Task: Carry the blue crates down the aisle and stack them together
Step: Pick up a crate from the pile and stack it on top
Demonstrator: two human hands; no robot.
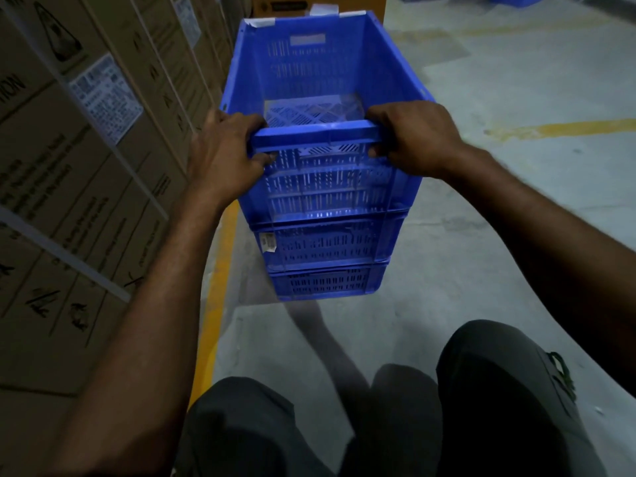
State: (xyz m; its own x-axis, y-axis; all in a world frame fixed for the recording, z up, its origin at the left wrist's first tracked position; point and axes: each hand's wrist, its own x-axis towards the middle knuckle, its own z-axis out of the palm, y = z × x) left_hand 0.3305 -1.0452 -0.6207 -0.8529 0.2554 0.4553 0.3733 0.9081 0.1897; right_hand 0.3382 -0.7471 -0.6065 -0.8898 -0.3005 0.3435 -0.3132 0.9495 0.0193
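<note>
three blue crates sit nested in a stack at the centre of the view, the top crate (pixel 323 84) open and empty, its slotted walls and lattice bottom showing. under it the middle crate (pixel 328 244) shows only a band of its near wall, with a small pale sticker at its 9 o'clock end, and the bottom crate (pixel 327 282) shows a narrower band below that. whether the stack touches the floor (pixel 499 201) cannot be told.

the left hand (pixel 223 156) is closed around the near rim of the top crate at its 9 o'clock corner, thumb over the rim and fingers curled under against the outer wall. the right hand (pixel 413 139) grips the same rim at the 3 o'clock corner in the same way, fingers wrapped under the lip.

at 9 o'clock a wall of cardboard boxes (pixel 69 166) runs along the aisle, bearing printed labels and white straps. a yellow floor line (pixel 213 304) runs beside the boxes, just at 9 o'clock of the stack, and another yellow stripe (pixel 564 127) crosses the floor at 3 o'clock. the person's dark trouser legs (pixel 481 390) fill the 6 o'clock edge.
</note>
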